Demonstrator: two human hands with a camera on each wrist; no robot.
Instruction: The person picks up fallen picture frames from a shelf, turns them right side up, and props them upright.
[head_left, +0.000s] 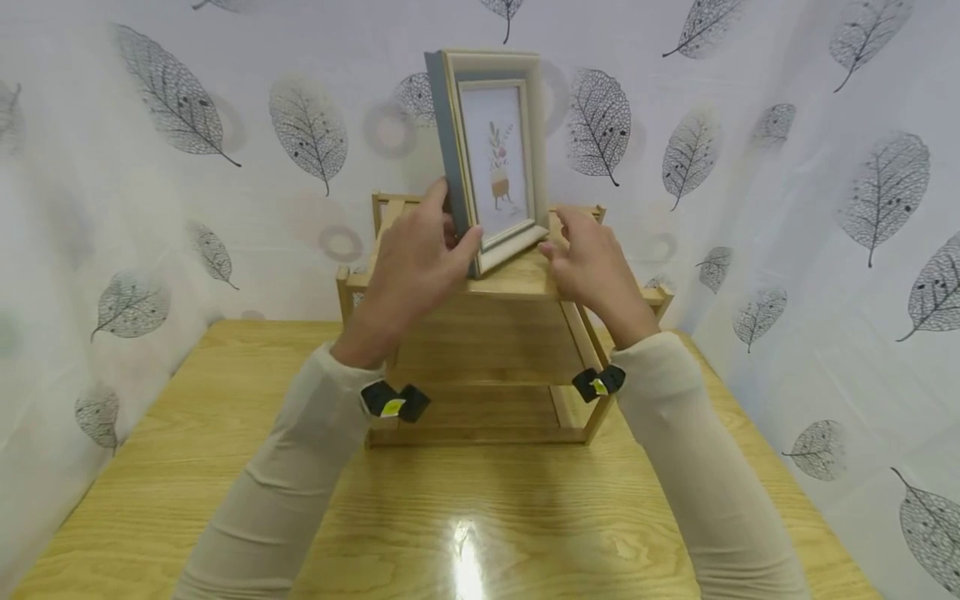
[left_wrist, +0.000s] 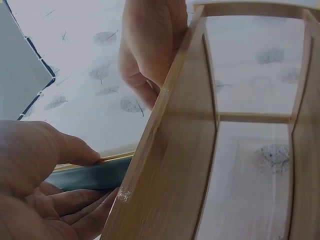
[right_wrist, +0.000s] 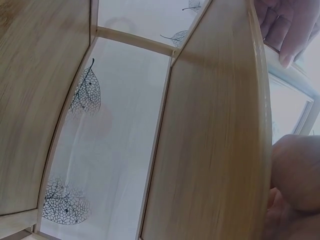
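A picture frame (head_left: 538, 133) with a cream front, a gold inner line and blue-grey sides stands slightly turned on the top shelf of a wooden rack (head_left: 517, 285). Inside it is a print of a potted plant (head_left: 499, 171). My left hand (head_left: 420, 250) grips the frame's lower left side, thumb at the front and fingers behind. The left wrist view shows that thumb on the frame's blue-grey edge (left_wrist: 95, 175). Beside the lower right corner is my right hand (head_left: 592, 262), its fingers loosely bent. Whether its fingertips touch the frame is unclear.
The rack has lower shelves (head_left: 480, 408) and stands on a wood-grain table (head_left: 225, 467). Behind and at both sides hangs a white curtain (head_left: 787, 208) printed with leaves. Dark bands with wrist cameras (head_left: 393, 402) sit on both sleeves.
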